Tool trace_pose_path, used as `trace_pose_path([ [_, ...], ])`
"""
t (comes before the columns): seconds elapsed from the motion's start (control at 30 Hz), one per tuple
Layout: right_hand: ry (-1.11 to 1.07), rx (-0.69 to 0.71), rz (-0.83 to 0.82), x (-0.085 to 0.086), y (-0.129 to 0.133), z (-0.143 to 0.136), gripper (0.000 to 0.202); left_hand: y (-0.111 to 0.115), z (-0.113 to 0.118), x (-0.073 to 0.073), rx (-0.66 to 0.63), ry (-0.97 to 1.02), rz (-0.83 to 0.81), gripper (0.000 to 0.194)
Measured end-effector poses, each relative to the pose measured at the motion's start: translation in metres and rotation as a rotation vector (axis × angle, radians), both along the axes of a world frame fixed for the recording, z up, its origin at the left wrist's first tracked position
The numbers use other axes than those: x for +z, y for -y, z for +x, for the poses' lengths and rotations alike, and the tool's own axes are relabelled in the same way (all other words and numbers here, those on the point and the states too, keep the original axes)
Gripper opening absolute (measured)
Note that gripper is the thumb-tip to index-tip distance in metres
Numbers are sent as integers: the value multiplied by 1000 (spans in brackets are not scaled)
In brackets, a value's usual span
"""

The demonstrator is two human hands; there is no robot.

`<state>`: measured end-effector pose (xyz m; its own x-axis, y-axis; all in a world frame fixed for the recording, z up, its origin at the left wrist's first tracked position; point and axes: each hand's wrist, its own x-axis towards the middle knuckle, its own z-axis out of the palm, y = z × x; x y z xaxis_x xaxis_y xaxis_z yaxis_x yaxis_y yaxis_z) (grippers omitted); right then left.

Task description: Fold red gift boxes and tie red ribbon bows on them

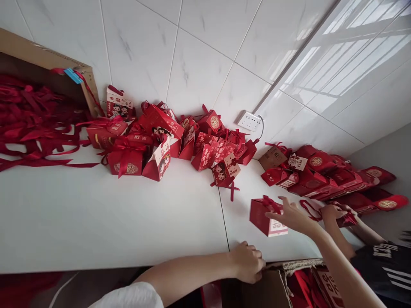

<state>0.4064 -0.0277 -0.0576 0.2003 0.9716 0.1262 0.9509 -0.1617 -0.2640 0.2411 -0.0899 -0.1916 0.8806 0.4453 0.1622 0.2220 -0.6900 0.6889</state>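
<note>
My right hand point(293, 217) reaches over a red gift box point(260, 216) with a ribbon bow on top and a pale printed side. Its thumb and fingers are around the bow end of the box, partly covering it. My left hand point(248, 262) is curled closed at the front edge of the white table point(144, 226), beside the corner of an open cardboard carton point(266, 286). What its fingers hold, if anything, is hidden. More red boxes show inside that carton.
Red gift boxes with ribbons point(126, 160) are heaped along the tiled wall, with another stack point(316, 171) at right. A carton point(86, 83) of red ribbons stands far left. A power strip point(249, 121) lies by the wall. A co-worker's hands point(334, 214) handle something red at right.
</note>
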Motion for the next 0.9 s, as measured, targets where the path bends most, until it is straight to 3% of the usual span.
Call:
trace_pose_path([
  [0.1,-17,129,-114,17,25,-72,71,27,-21,8,46,13,27,36],
  [0.2,-72,212,43,18,30,-147,76,40,-60,8,199,122,29,27],
  [0.3,-28,267,258,-4,26,-201,77,38,-107,5,290,198,24,17],
  [0.4,62,233,169,-36,28,-234,73,35,-149,5,391,236,12,20],
  [0.5,105,195,-3,-55,40,-255,74,39,-181,12,493,297,-17,20],
  [0.67,53,167,-47,-52,88,-267,73,44,-226,30,727,625,44,15],
  [0.8,-213,267,-26,-51,122,-255,67,29,-250,38,1022,612,88,17],
  [0.9,-462,264,122,-54,111,-237,52,3,-261,44,988,519,130,16],
])
